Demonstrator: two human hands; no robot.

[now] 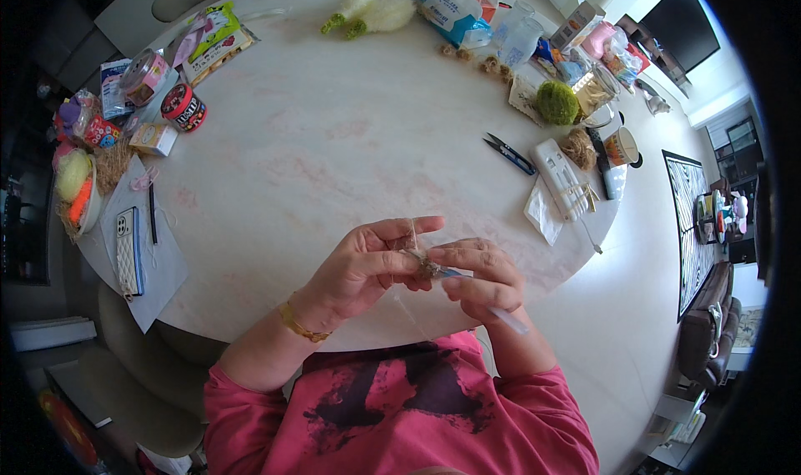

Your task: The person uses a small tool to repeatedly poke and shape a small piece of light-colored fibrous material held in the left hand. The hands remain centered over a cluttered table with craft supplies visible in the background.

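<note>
Over the near edge of the table, my left hand (pixel 357 262) pinches a small piece of fuzzy brown crochet work (pixel 429 268) between thumb and fingers. A thin strand of yarn (pixel 413 232) runs over its raised index finger. My right hand (pixel 491 278) grips a crochet hook (pixel 514 321) with a pale, bluish handle, whose end sticks out below the palm. The hook's tip is at the brown piece, partly hidden by fingers. Both hands nearly meet there. A faint strand trails down from the work toward the pink shirt.
To the right lie thread snips (pixel 512 154), a white device (pixel 557 177), a brown yarn ball (pixel 579 149) and a green yarn ball (pixel 557 103). Small brown pieces (pixel 491 65) and fuzzy pale items (pixel 382 13) sit farther back. A phone (pixel 127 249) and snack containers (pixel 183 107) occupy the left.
</note>
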